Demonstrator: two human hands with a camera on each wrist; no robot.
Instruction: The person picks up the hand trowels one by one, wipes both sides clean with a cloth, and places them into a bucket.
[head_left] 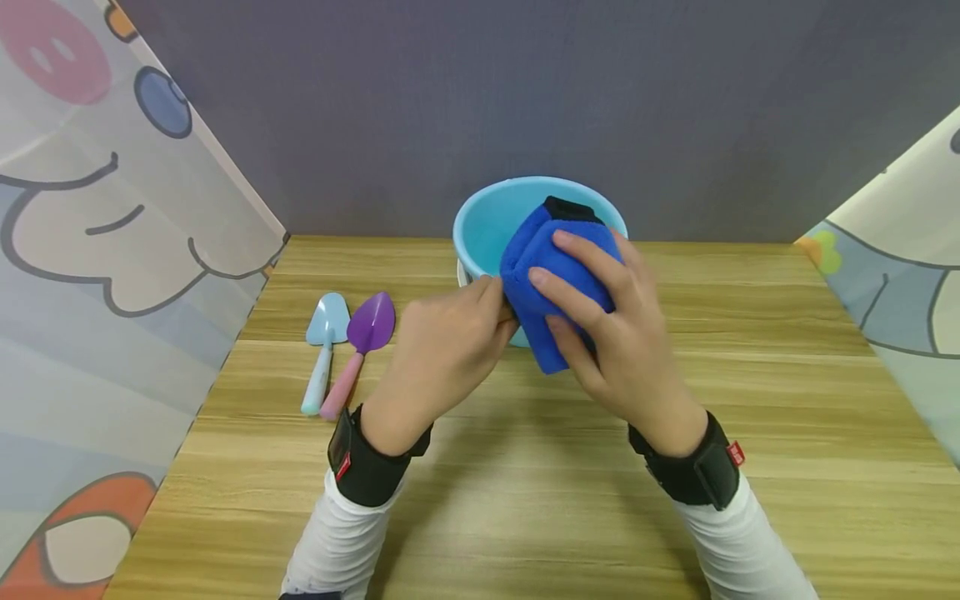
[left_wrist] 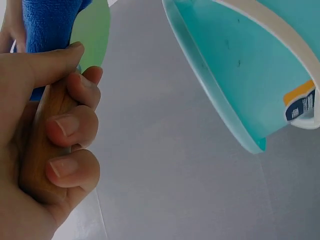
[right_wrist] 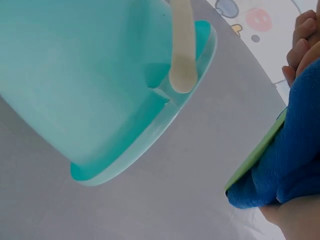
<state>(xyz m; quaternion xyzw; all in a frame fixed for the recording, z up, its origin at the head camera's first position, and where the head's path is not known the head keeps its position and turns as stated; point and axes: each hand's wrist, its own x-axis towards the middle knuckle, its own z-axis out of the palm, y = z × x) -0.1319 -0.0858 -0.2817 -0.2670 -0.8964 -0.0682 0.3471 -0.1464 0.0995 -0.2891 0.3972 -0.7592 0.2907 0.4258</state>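
My left hand (head_left: 446, 342) grips the wooden handle (left_wrist: 42, 150) of what looks like a trowel, its fingers curled round the wood. The trowel's green blade (left_wrist: 97, 35) shows partly in the left wrist view; the rest is behind a blue cloth (head_left: 573, 275). With spread, bent fingers my right hand (head_left: 630, 325) holds this cloth against the blade. A dark patch shows at the cloth's top edge, and one flap hangs down. In the right wrist view, the green blade's edge (right_wrist: 257, 152) runs along the cloth. Both hands are in front of a light blue bucket (head_left: 480, 221).
To the left on the wooden table (head_left: 525, 517) lie a light blue trowel (head_left: 327, 321) and a purple trowel (head_left: 371, 325) with a pink handle. The bucket has a pale carrying handle (right_wrist: 182, 55) and stands near the grey back panel (head_left: 375, 117). Cartoon-printed sheets flank the table.
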